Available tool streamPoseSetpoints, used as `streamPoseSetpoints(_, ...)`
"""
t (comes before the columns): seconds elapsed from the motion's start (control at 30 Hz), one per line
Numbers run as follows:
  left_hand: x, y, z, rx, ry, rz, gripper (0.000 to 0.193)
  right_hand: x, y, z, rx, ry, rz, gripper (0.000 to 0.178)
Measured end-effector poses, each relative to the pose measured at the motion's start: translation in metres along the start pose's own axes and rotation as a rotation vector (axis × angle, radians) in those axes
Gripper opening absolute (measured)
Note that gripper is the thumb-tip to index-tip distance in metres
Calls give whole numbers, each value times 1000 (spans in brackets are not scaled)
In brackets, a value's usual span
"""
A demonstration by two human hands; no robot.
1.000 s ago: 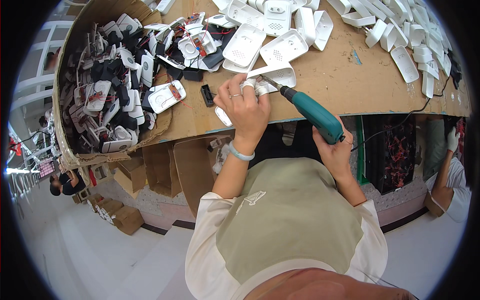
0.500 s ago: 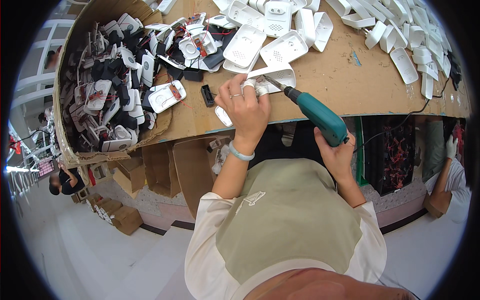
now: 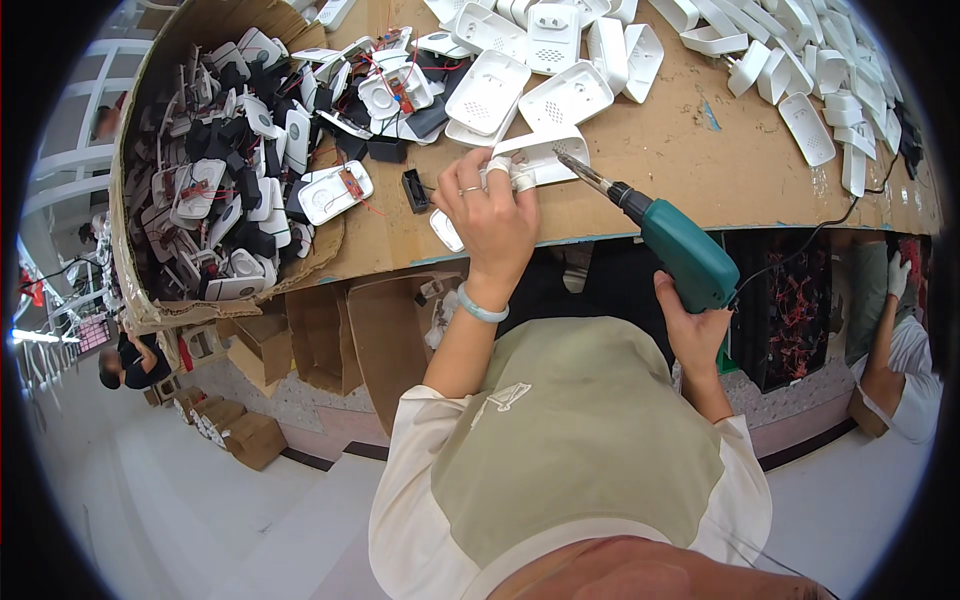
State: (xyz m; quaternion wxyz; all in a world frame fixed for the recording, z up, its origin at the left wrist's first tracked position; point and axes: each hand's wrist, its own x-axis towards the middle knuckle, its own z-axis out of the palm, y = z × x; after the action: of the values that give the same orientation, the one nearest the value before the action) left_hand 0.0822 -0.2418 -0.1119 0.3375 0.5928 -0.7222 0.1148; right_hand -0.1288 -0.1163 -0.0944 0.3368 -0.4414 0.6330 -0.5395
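My left hand [image 3: 495, 215] presses a white plastic shell [image 3: 562, 160] against the near edge of the table. White wraps cover some of its fingertips, and these hide part of the shell. In my right hand [image 3: 694, 318] is a green corded electric screwdriver [image 3: 690, 255], gripped at its rear end. Its slim metal tip points up and left and appears over the shell's right part, apart from the left fingers. A small black box [image 3: 414, 191] and a white oval cover [image 3: 446, 231] lie just left of my left hand.
A large cardboard box [image 3: 130, 240] at left holds a heap of white covers with black parts and red wires. More white shells [image 3: 566, 95] lie beyond my hands, with a big pile [image 3: 820, 70] at far right. The tool's cord [image 3: 800, 240] runs right. A co-worker's gloved hand [image 3: 898, 275] shows there.
My right hand has drawn the electric screwdriver back to the right, so its tip has moved away from my left fingers. The left hand and the shell have hardly moved.
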Motion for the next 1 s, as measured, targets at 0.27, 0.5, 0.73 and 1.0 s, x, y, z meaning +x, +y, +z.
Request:
streamPoseSetpoints(0.27,-11,-4,-18,-122,-62,-37,17,1,-9,-2,54,70,14,15)
streamPoseSetpoints(0.5,-45,-33,-102,-512,-371,-242,15,6,-1,-17,-14,213,-87,37)
streamPoseSetpoints(0.73,-164,-171,-139,-905,-644,-886,13,10,-14,-5,57,152,-81,36)
streamPoseSetpoints(1.0,-492,-299,-1,-258,-612,-1305,21,10,-30,0,109,59,-65,28)
